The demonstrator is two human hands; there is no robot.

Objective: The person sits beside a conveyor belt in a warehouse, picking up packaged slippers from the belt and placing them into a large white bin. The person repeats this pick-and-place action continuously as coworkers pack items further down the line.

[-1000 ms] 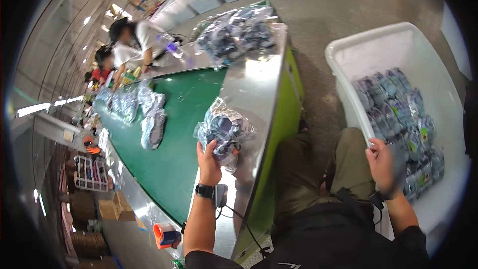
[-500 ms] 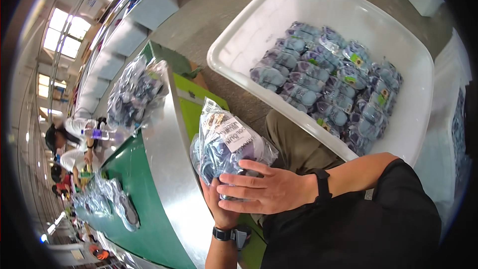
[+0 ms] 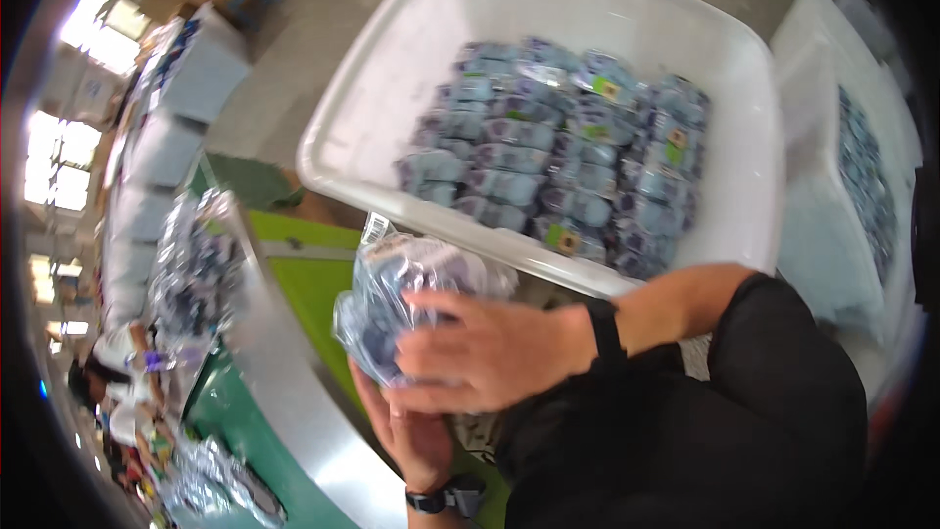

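Note:
A clear plastic bag of grey-blue and purple shoes (image 3: 411,279) is held between my two hands, in front of my body. My left hand (image 3: 416,441), with a watch on its wrist, supports it from below; its fingers are partly hidden behind the bag. On top lies my right hand (image 3: 490,348), fingers stretched across the plastic and slightly blurred. Just beyond the bag, a large white bin (image 3: 318,162) holds rows of similar bagged shoes (image 3: 509,157), some with small green labels.
To the left, a metal-edged table (image 3: 294,382) borders a green conveyor belt (image 3: 235,411) carrying bagged shoes (image 3: 220,480). A heap of bagged shoes (image 3: 196,274) lies on the metal edge. Another white bin (image 3: 808,176) stands at right. Co-workers (image 3: 117,372) are at far left.
My view has turned right, so the bin appears further left. The bag has tilted, its printed label no longer faces me plainly, and it now appears against the bin's near rim. Both hands keep hold.

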